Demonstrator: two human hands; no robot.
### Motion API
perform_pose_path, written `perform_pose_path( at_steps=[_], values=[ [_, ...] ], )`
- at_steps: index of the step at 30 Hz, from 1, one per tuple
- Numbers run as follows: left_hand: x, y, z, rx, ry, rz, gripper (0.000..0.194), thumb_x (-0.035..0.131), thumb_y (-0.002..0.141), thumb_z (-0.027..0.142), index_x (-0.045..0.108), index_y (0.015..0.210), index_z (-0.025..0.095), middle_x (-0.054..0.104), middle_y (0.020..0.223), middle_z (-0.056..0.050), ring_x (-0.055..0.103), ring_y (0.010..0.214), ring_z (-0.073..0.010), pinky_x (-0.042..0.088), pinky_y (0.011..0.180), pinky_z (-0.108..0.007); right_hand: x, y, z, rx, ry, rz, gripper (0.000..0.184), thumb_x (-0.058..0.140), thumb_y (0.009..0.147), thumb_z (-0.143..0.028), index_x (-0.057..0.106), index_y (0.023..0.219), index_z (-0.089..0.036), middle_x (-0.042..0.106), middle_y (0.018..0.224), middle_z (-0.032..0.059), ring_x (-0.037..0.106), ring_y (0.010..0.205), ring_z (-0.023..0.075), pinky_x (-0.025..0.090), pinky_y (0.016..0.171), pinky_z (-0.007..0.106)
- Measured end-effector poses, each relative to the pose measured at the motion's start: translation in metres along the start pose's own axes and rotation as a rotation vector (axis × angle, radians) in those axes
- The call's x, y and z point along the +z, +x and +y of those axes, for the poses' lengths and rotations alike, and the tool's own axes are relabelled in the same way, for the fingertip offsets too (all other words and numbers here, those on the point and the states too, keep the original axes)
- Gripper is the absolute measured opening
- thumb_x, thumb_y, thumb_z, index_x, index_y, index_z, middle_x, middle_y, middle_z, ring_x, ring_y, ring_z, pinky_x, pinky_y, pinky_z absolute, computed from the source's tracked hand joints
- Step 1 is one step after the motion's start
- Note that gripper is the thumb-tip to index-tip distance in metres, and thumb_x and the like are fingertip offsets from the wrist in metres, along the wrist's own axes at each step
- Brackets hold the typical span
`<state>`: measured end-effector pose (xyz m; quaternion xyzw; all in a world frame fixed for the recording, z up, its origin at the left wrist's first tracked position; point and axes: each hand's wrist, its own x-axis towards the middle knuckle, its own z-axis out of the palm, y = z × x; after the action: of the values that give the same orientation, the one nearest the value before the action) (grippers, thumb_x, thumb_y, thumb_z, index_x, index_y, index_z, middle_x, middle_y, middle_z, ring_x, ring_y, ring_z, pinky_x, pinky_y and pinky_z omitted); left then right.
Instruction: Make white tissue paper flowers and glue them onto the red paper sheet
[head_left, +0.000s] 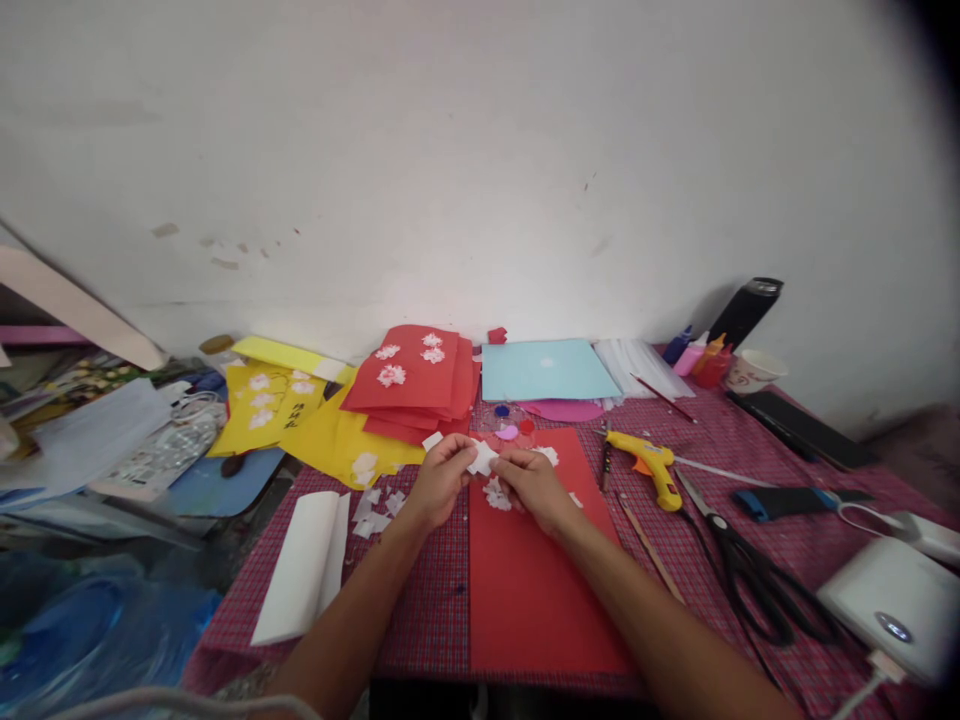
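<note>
Between my two hands, above the top of a red sheet (540, 590), a small white paper piece (484, 458) is pinched. My left hand (444, 478) grips its left side with thumb and forefinger. The fingers of my right hand (534, 485) close on its right side. White paper flowers (496, 494) lie on the red sheet, partly hidden by my right hand. Loose white paper scraps (375, 512) are spread on the cloth left of my left forearm, beside a folded white paper (298, 560).
Red cards with flowers (416, 365) and yellow sheets (322, 440) lie back left. A light blue sheet (547, 368) is behind the hands. On the right are a yellow glue gun (649, 462), black scissors (761, 575), a white power bank (892, 600), paint bottles (701, 358) and a black flask (746, 310).
</note>
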<state>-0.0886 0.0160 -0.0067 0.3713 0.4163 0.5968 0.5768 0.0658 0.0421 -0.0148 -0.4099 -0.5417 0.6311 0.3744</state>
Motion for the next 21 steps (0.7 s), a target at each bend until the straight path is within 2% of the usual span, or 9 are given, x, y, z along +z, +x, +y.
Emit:
perform_pose_path(
  at_steps=[15,21],
  values=[
    [0.0012,-0.0008,0.0023,0.002,0.012,0.039,0.018,0.071,0.076,0.029,0.060,0.079,0.016,0.057,0.074,0.001,0.053,0.064,-0.0097,0.042,0.060,-0.022,-0.0007,0.0004,0.0007,-0.005,0.039,-0.018,0.029,0.066,0.077,-0.039,0.053,0.062,-0.019,0.051,0.047,-0.0060,0.036,0.034,0.0060,0.025,0.034,0.019],
    [-0.0036,0.0024,-0.0047,0.043,0.090,0.037,0.018,0.070,0.078,0.031,0.062,0.084,0.016,0.060,0.079,-0.001,0.054,0.068,-0.0105,0.042,0.063,-0.022,0.0000,-0.0032,-0.0021,0.001,0.080,-0.120,0.030,0.068,0.078,-0.044,0.055,0.069,-0.019,0.052,0.047,-0.0064,0.037,0.034,0.0063,0.025,0.034,0.019]
  ],
)
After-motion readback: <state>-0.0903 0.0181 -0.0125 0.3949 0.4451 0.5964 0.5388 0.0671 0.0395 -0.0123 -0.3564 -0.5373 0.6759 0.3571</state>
